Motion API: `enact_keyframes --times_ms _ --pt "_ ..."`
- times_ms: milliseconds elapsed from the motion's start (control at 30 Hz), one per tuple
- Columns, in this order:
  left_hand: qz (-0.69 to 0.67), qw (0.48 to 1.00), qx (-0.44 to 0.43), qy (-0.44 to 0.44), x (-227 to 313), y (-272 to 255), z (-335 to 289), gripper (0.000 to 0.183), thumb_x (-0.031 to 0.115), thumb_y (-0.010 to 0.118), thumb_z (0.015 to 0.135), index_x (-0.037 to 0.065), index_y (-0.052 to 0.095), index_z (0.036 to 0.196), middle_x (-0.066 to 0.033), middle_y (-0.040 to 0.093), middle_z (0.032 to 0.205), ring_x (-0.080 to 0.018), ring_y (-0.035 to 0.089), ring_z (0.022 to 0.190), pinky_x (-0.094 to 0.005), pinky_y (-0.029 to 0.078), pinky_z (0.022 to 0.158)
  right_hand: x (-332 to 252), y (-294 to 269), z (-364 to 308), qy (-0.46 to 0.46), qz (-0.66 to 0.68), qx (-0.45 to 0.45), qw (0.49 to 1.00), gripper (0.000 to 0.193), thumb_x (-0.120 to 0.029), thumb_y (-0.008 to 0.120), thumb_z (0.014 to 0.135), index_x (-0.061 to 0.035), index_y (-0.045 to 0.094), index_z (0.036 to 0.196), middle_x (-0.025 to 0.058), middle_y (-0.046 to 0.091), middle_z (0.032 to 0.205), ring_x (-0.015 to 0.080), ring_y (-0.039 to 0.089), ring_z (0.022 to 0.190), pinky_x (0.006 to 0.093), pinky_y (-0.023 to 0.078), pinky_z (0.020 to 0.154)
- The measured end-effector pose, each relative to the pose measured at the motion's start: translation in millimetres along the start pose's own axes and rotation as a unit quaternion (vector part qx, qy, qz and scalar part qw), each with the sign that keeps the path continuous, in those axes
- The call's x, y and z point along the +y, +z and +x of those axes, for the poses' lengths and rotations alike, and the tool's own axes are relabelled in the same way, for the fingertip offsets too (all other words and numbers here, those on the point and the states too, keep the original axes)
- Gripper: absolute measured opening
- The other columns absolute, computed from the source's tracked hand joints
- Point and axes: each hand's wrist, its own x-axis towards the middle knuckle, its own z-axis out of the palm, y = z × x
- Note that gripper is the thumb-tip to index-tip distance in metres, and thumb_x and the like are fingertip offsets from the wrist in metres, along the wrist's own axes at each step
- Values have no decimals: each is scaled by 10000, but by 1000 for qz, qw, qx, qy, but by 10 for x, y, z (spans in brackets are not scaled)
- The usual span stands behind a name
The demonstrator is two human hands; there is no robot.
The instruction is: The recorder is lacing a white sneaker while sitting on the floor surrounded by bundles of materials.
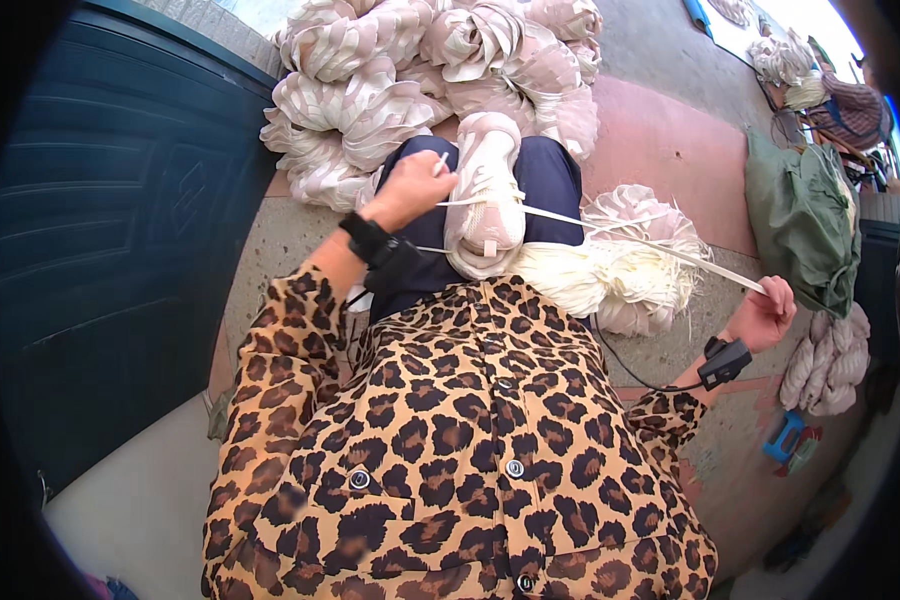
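Note:
A pale pink and white shoe (484,215) rests on my lap between my knees, its heel end toward me. My left hand (410,188) is closed just left of the shoe, with a small white tip poking out above the fingers and a lace running from it to the shoe. Far out to the right, my right hand (767,312) pinches the end of a white shoelace (660,247), stretched taut from the shoe. A bundle of cream laces (560,275) lies against my right thigh, beside a bunch of pale uppers (645,290).
Beyond my knees is a large heap of bundled pale pink and white uppers (370,110). A dark blue panelled door (120,220) stands at left. At right are a green sack (805,225), another pale bundle (826,360) and a blue plastic object (785,437) on the floor.

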Motion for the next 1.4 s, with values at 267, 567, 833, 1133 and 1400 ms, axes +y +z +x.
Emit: enact_keyframes --times_ms 267,567,833,1133,1400 --pt "-491 858 84 -126 -673 -1685 -300 156 162 497 890 35 546 965 53 379 574 -28 315 431 -182 277 382 60 -405 -28 124 -303 158 932 349 -259 488 900 -104 357 615 -6 318 621 108 297 534 237 275 482" --pt "-384 889 220 -118 -801 -2122 -629 270 218 523 891 29 519 1085 64 346 579 -8 281 430 -157 235 374 311 -415 100 124 -630 191 742 214 -202 504 898 -13 538 991 -22 440 680 55 355 563 180 318 483" --pt "-264 950 -141 -87 -94 -391 -433 166 158 506 880 36 586 958 30 512 640 -32 452 538 -169 357 455 1782 -674 -323 409 -749 -183 487 190 -130 515 859 30 612 894 95 606 759 143 557 697 271 451 641" --pt "55 983 77 159 -137 304 -387 148 100 522 773 -10 609 724 -147 588 823 -331 493 949 -407 358 873 2206 -1057 -302 142 -878 -324 323 182 -123 496 764 11 611 717 127 583 979 306 512 934 422 407 784" --pt "202 951 113 204 -99 340 -380 99 88 523 755 22 594 735 -126 595 793 -298 499 837 -375 412 754 2290 -1059 -311 183 -893 -341 229 159 -89 507 721 -31 654 738 84 585 951 261 505 939 406 411 752"
